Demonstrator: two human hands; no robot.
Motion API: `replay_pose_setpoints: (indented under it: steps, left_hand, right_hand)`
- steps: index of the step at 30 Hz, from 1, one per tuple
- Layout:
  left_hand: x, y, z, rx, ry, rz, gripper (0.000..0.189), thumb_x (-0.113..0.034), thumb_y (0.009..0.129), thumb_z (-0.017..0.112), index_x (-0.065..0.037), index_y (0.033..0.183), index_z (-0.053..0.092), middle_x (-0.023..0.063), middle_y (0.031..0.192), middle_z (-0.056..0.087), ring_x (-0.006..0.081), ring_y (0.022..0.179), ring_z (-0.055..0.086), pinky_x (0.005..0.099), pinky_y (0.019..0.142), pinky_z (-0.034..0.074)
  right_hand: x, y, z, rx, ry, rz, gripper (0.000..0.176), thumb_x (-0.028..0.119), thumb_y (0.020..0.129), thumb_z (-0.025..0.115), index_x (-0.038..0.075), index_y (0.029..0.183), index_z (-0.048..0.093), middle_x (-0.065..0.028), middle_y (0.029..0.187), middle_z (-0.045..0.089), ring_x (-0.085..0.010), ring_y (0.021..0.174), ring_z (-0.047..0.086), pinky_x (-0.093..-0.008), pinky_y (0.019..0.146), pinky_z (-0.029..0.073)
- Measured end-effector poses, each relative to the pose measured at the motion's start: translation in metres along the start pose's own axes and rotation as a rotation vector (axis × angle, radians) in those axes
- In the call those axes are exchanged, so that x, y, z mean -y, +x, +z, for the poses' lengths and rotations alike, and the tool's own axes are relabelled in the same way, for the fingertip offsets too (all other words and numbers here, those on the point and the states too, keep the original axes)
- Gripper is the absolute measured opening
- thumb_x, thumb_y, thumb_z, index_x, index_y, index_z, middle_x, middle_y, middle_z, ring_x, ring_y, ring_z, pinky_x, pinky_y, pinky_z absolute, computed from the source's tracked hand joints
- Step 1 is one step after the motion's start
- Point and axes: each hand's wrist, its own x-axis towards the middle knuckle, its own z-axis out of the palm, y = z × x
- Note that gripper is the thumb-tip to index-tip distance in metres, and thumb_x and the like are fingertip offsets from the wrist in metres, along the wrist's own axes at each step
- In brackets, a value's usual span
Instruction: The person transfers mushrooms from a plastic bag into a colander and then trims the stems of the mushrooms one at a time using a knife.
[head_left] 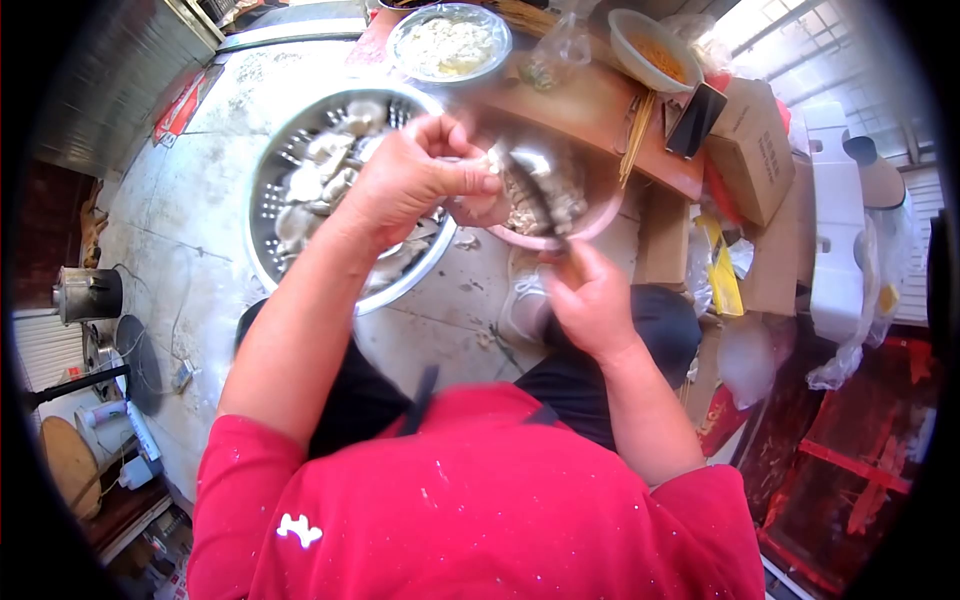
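My left hand is closed, thumb and fingers pinching a pale oyster mushroom, partly hidden and blurred. My right hand is wrapped around the handle of a knife. Its dark blade, smeared by motion, points up and away, close by the mushroom. Beneath both hands, a pink basin holds pale cut pieces. Under my left forearm stands a large metal colander with many whitish-grey oyster mushrooms.
A low wooden table beyond the basin carries a bowl of white pieces, a bowl of orange food, thin sticks and a phone. Cardboard boxes stand right. A metal pot is at far left.
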Motion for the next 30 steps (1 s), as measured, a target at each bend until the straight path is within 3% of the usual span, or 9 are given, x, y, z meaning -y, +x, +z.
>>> replay_pose_setpoints:
  steps: [4,7,12,21,30]
  left_hand:
    - [-0.001,0.001,-0.001,-0.020,0.023,-0.001,0.037,0.002,0.067,0.081,-0.008,0.087,0.052,0.0033,0.088,0.061,0.0131,0.079,0.060,0.0266,0.072,0.051]
    - [-0.001,0.000,0.000,-0.029,0.025,-0.011,0.037,0.002,0.067,0.080,-0.008,0.088,0.052,0.0033,0.089,0.061,0.0128,0.079,0.060,0.0263,0.072,0.051]
    - [-0.004,-0.004,0.007,-0.051,0.157,0.011,0.034,0.003,0.069,0.078,-0.009,0.087,0.051,0.0020,0.085,0.060,0.0113,0.073,0.059,0.0257,0.064,0.050]
    - [-0.004,-0.002,0.004,-0.144,0.050,0.111,0.036,0.003,0.069,0.076,-0.009,0.087,0.048,0.0038,0.085,0.059,0.0120,0.070,0.059,0.0242,0.059,0.049]
    - [-0.010,-0.006,0.002,-0.107,0.014,0.062,0.036,0.004,0.069,0.076,-0.008,0.088,0.048,0.0049,0.086,0.060,0.0126,0.075,0.060,0.0260,0.064,0.051]
  right_hand:
    - [0.015,-0.001,-0.002,-0.032,0.017,0.071,0.019,0.010,0.080,0.063,0.002,0.097,0.062,-0.0181,0.083,0.063,-0.0337,0.075,0.062,-0.0351,0.068,0.049]
    - [0.015,0.000,-0.002,-0.013,-0.023,0.009,0.019,0.009,0.080,0.063,0.002,0.098,0.062,-0.0182,0.085,0.063,-0.0365,0.077,0.062,-0.0357,0.069,0.049]
    - [0.010,0.000,0.001,-0.024,-0.121,-0.065,0.022,0.009,0.079,0.063,0.002,0.100,0.061,-0.0183,0.087,0.064,-0.0373,0.080,0.062,-0.0376,0.071,0.050]
    - [0.007,0.000,-0.001,-0.034,-0.273,-0.069,0.024,0.010,0.076,0.062,0.003,0.099,0.059,-0.0187,0.089,0.063,-0.0395,0.083,0.061,-0.0417,0.072,0.049]
    - [0.008,-0.002,-0.001,-0.015,-0.239,-0.056,0.023,0.009,0.077,0.061,0.003,0.100,0.059,-0.0194,0.090,0.063,-0.0407,0.083,0.060,-0.0424,0.072,0.049]
